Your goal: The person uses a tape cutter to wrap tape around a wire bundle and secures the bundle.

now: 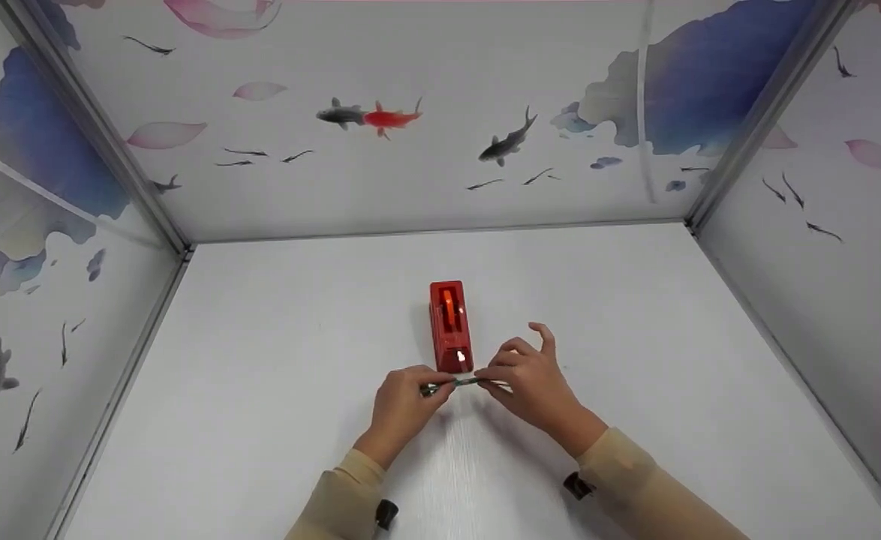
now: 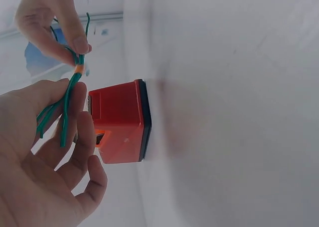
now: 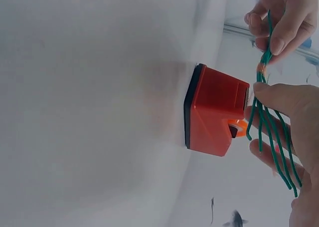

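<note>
A small bundle of thin green wires point(image 3: 271, 132) is stretched between both hands in front of the tape dispenser. Around its middle sits a narrow band of orange tape point(image 2: 79, 69). My left hand point(image 1: 403, 405) pinches the bundle on one side of the band, with loose wire ends lying across the fingers. On the other side, my right hand point(image 1: 534, 384) grips it between thumb and index finger; its little finger sticks up. Just beyond the fingertips stands a red tape dispenser point(image 1: 442, 341) with an orange roll point(image 1: 449, 309) in it and a serrated edge facing the hands.
The white table point(image 1: 298, 337) is bounded by printed panels at the back point(image 1: 425, 187) and both sides, joined by grey metal posts. A small black object point(image 1: 578, 486) hangs at the right sleeve, another point(image 1: 386, 514) at the left.
</note>
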{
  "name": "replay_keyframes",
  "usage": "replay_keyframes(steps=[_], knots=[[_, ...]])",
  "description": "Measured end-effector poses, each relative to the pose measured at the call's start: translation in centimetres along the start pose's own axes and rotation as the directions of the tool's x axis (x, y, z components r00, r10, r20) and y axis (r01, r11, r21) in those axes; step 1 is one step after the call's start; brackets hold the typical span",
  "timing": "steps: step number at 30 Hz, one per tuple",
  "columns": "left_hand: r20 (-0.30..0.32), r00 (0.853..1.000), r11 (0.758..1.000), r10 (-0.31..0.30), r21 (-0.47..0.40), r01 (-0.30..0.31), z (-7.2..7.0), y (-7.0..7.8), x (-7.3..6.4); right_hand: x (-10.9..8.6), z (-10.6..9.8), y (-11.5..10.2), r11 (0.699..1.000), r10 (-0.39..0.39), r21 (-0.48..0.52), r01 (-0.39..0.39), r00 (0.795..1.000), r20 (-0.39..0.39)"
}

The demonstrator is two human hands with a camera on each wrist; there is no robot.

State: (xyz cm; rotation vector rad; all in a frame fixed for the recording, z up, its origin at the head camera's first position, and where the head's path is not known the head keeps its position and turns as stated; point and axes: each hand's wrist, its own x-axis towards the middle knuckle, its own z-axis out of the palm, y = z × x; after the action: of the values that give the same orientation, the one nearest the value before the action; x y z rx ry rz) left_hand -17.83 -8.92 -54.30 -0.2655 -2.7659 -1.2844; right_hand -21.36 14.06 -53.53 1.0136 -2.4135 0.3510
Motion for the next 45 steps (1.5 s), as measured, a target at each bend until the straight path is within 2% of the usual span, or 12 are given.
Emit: replay_keyframes(steps=[5, 9, 13, 16, 18, 20, 23, 26, 32, 37, 41, 45], knots=[[-0.053, 0.998, 1.0, 0.023, -0.015, -0.023, 0.0, 0.2, 0.1, 0.1, -0.2, 0.1, 0.994, 0.104, -0.023, -0.104, 0.994, 0.012], [-0.074, 0.997, 0.999, 0.03, -0.029, -0.032, -0.1, 0.2, 0.0, 0.5, -0.4, -0.1, 0.974, 0.211, 0.058, -0.22, 0.968, 0.134], [-0.08, 0.996, 0.999, 0.026, -0.037, -0.029, 0.0, 0.0, -0.1, 0.7, -0.5, -0.2, 0.915, 0.292, 0.199, -0.35, 0.917, 0.27], [-0.085, 0.996, 0.999, 0.022, -0.044, -0.026, 0.0, 0.0, -0.2, 0.7, -0.5, -0.1, 0.861, 0.309, 0.293, -0.416, 0.885, 0.348], [-0.091, 0.996, 0.998, 0.024, -0.049, -0.028, 0.0, -0.1, -0.3, 0.8, -0.5, -0.1, 0.834, 0.307, 0.336, -0.438, 0.874, 0.378], [-0.099, 0.995, 0.998, 0.032, -0.048, -0.037, -0.1, 0.0, -0.3, 0.9, -0.4, 0.0, 0.819, 0.296, 0.37, -0.439, 0.875, 0.383], [-0.114, 0.992, 0.998, 0.054, -0.037, -0.059, -0.1, 0.0, -0.2, 1.0, -0.1, 0.2, 0.813, 0.27, 0.416, -0.408, 0.896, 0.352], [-0.118, 0.991, 0.998, 0.063, -0.019, -0.066, -0.2, 0.0, -0.1, 1.1, 0.2, 0.4, 0.806, 0.253, 0.447, -0.388, 0.909, 0.332], [-0.109, 0.993, 0.999, 0.04, 0.004, -0.039, -0.1, -0.1, -0.1, 1.1, 0.5, 0.4, 0.813, 0.243, 0.452, -0.368, 0.919, 0.31], [-0.105, 0.994, 1.0, 0.019, -0.019, -0.021, 0.1, -0.1, -0.1, 1.1, 0.5, 0.3, 0.815, 0.251, 0.454, -0.36, 0.926, 0.282], [-0.079, 0.997, 1.0, 0.016, -0.025, -0.018, 0.2, -0.1, 0.1, 1.1, 0.3, 0.3, 0.828, 0.249, 0.445, -0.341, 0.935, 0.254], [-0.009, 1.0, 0.999, 0.022, -0.025, -0.022, 0.2, -0.2, 0.3, 1.0, 0.3, 0.3, 0.839, 0.247, 0.436, -0.327, 0.941, 0.23]])
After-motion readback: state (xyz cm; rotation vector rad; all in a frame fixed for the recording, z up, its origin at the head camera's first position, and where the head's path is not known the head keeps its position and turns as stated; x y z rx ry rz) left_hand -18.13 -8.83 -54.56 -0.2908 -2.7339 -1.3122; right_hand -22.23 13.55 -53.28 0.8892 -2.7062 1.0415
